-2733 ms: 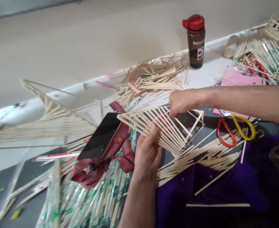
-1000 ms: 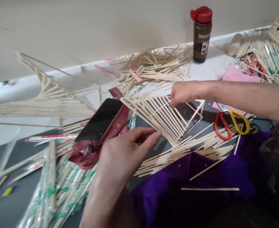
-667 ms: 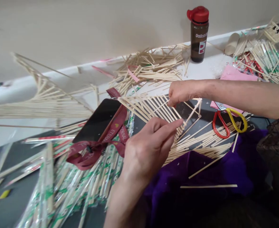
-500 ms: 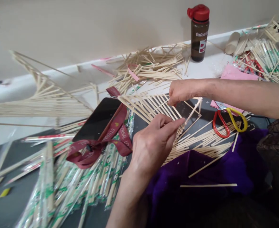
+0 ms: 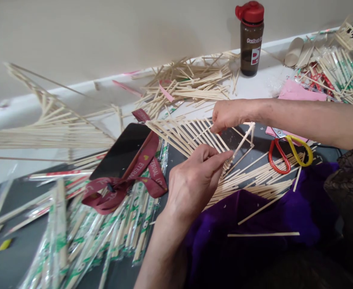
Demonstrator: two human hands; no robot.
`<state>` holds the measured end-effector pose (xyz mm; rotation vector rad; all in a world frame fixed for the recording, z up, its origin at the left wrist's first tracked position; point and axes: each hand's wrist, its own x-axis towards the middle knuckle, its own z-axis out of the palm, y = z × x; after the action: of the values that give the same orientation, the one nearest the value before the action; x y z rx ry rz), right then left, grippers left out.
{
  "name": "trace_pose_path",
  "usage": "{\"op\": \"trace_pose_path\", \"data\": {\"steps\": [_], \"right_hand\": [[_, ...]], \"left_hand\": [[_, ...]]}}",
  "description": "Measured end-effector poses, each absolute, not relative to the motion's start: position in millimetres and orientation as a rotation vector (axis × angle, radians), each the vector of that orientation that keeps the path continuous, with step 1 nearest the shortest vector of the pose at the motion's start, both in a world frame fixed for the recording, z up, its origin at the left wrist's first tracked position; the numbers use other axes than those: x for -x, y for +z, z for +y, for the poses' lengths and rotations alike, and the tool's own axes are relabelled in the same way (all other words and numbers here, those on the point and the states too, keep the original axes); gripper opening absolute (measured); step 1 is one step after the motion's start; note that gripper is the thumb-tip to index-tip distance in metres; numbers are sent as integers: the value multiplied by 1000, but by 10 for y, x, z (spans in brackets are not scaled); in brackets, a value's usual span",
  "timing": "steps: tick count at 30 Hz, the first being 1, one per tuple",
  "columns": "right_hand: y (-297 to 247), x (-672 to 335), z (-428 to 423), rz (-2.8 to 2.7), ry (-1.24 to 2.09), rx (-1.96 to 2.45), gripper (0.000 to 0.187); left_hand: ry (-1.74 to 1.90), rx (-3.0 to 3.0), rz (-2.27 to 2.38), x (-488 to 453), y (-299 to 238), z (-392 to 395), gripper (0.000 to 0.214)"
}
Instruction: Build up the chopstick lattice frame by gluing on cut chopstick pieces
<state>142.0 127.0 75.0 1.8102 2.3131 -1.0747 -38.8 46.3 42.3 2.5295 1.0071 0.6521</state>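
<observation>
Wooden stick frame (image 5: 191,136) held between both hands over a dark desk (image 5: 23,261).

Right hand (image 5: 227,115) is curled closed, its fingers pinching the far top edge of the frame, which lies fanned and tilted above the desk, just right of a black phone (image 5: 120,150) with a maroon lanyard (image 5: 125,186) across it. Left hand (image 5: 194,180) has its fingers drawn nearly together, the tips resting against the frame's near edge; whether they actually grip a stick there I cannot tell. Loose sticks (image 5: 254,178) lie under and beside the frame, partly on a purple cloth (image 5: 254,224). Red and yellow scissors (image 5: 287,150) sit just right of it, wrapped chopsticks (image 5: 104,233) lie near the left forearm, and a brown bottle (image 5: 250,38) stands by the wall.
</observation>
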Motion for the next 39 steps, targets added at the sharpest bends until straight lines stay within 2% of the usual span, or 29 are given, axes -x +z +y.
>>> {"op": "trace_pose_path", "data": {"steps": [30,39], "right_hand": [[708,-1422,1270,2363,-1196,-1782,13],[660,-1380,1322,2334,-1173,-1816,21]], "left_hand": [[654,-2532,942,396,405,456,26],[641,-2587,885,434,416,468,26]]}}
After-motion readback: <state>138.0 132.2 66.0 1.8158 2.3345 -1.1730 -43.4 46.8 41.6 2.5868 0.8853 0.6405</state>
